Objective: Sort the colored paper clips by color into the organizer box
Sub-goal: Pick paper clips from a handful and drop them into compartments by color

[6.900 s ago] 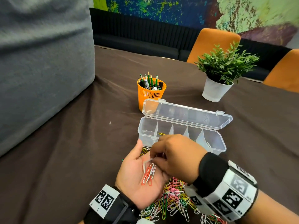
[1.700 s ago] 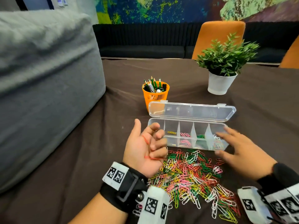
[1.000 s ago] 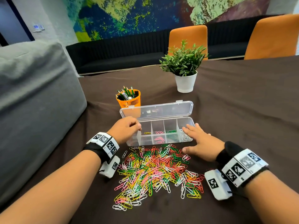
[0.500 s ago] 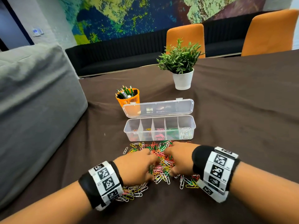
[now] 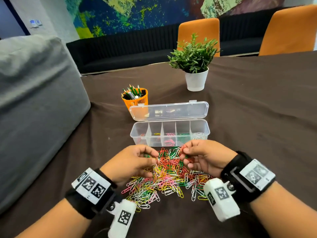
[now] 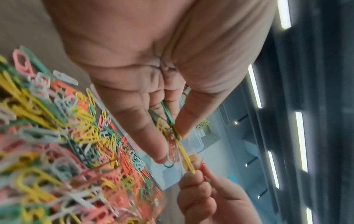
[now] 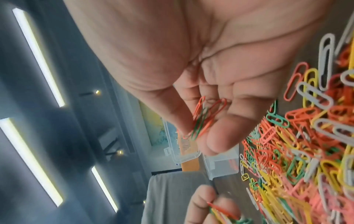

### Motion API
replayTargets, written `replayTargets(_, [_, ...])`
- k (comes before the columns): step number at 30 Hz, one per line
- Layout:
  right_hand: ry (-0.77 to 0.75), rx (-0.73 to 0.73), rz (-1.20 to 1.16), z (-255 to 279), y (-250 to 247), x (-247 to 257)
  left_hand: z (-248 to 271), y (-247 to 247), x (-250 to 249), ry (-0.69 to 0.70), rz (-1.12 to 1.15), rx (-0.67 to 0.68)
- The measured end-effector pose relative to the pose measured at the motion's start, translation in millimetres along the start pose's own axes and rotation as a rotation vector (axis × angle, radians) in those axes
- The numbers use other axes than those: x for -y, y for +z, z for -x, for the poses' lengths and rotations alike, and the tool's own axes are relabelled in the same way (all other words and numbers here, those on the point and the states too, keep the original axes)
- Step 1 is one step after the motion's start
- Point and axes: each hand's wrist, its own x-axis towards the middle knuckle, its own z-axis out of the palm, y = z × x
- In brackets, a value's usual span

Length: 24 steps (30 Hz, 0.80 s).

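Surface: a table (image 5: 257,117) under a dark brown cloth, lightly creased.
Clip pile: loose paper clips (image 5: 168,179) in red, yellow, pink, green and white, spread on the cloth just in front of the organizer box (image 5: 169,134).
Box: clear plastic, lid folded back, five compartments, each with a few clips of one colour; the leftmost colour is hard to make out, probably red.
Left hand (image 5: 132,162): above the pile, thumb and fingers pinching a small mixed bunch of clips, green, yellow and red.
Right hand (image 5: 204,157): above the pile's far edge, near the box, pinching a few red and green clips.
Behind the box: an orange pencil cup (image 5: 135,99), touching or just behind the lid; farther back a potted plant (image 5: 195,73).
Left side: a grey cushion (image 5: 34,109).
Room: orange chairs (image 5: 199,33), a dark bench, a bright painted wall.
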Motion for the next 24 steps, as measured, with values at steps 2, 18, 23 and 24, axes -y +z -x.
replayTargets(2, [0.032,0.001,-0.110,-1,-2,1,-2,4,0,-0.066,0.151,0.027])
replayTargets(18, [0.050,-0.111,-0.068,-11,-3,-8,-30,20,4,-0.176,0.372,0.048])
replayTargets(23, [-0.055,-0.191,0.160,-16,-8,2,-37,17,8,-0.132,0.501,0.040])
replayTargets(24, [-0.078,-0.220,0.252,-18,-10,8,-38,14,10,-0.123,0.551,0.040])
